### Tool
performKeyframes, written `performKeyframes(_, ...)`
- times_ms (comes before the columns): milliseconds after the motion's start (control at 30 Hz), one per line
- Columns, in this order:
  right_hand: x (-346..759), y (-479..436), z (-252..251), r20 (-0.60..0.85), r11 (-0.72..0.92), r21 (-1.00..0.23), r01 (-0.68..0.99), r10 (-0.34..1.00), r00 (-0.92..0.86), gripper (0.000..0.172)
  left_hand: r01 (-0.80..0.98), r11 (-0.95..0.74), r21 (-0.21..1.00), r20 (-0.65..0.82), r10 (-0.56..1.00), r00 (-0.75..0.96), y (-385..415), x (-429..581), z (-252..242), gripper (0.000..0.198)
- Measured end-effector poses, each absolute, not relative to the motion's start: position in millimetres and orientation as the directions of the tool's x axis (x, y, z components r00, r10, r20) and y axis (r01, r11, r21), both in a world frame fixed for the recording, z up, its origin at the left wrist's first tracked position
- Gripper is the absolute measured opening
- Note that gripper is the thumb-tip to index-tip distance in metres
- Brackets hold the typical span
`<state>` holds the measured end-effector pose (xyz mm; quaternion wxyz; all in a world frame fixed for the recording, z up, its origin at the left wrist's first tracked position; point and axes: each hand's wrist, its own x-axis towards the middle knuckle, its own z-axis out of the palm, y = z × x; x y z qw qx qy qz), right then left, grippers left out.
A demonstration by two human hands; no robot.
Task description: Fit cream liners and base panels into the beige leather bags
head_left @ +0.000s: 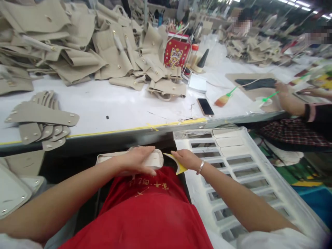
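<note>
My left hand (136,159) lies across a long cream-coloured padded leather piece (157,158) with a rounded end, held at my lap. Its fingers reach over the far side and its thumb sits along the near side, so the hand is closed on the piece. In my right hand (187,159), closed in a pinch, is a thin curved yellow scraper-like sheet (181,168). Its pointed tip comes close to the rounded end of the cream piece; whether they touch I cannot tell. The underside of the cream piece is hidden.
A white slatted rack (228,166) stands at my right, with cream pieces (230,142) on its far end. Beige bag parts (75,45) are heaped on the white table (124,107). A phone (205,107) lies near its edge. A co-worker's hand (287,98) is at right.
</note>
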<state>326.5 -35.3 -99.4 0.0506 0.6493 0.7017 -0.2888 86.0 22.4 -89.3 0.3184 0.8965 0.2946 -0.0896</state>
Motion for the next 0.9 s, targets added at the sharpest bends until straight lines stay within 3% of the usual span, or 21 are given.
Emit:
performKeyframes(67,333,-54,-115,-0.502,-0.246,-0.482,0.841,0.864,-0.035,0.066,0.615,-0.687,0.386,-0.265,0.556,0.788,5,90,-94,0.106)
performKeyframes(200,330,-87,-142,-0.563,-0.424,-0.617,0.663,0.827,0.004,0.063,0.677,-0.681,0.278,-0.173,0.658,0.733,-8,107,-105,0.079)
performKeyframes(300,325,-105,-148,-0.617,-0.541,-0.775,0.326,0.760,-0.206,0.045,0.689,-0.672,0.273,-0.166,0.672,0.721,1,119,-107,0.066)
performKeyframes(367,326,-113,-144,-0.595,-0.640,-0.768,0.030,0.695,-0.404,0.040,0.695,-0.670,0.260,-0.179,0.674,0.717,9,124,-106,0.063)
performKeyframes(433,330,-118,-135,-0.562,-0.681,-0.726,-0.092,0.665,-0.492,0.042,0.687,-0.678,0.262,-0.211,0.654,0.726,15,128,-105,0.063)
performKeyframes(633,334,-110,-110,-0.578,-0.645,-0.763,0.051,0.643,-0.502,0.037,0.671,-0.693,0.264,-0.303,0.601,0.740,14,128,-101,0.066)
performKeyframes(767,326,-93,-112,-0.475,-0.404,-0.880,0.249,0.748,-0.464,0.034,0.675,-0.705,0.217,-0.288,0.614,0.735,7,126,-101,0.063)
performKeyframes(900,318,-78,-116,-0.412,-0.206,-0.874,0.440,0.794,-0.446,0.031,0.658,-0.725,0.205,-0.256,0.609,0.751,2,122,-103,0.058)
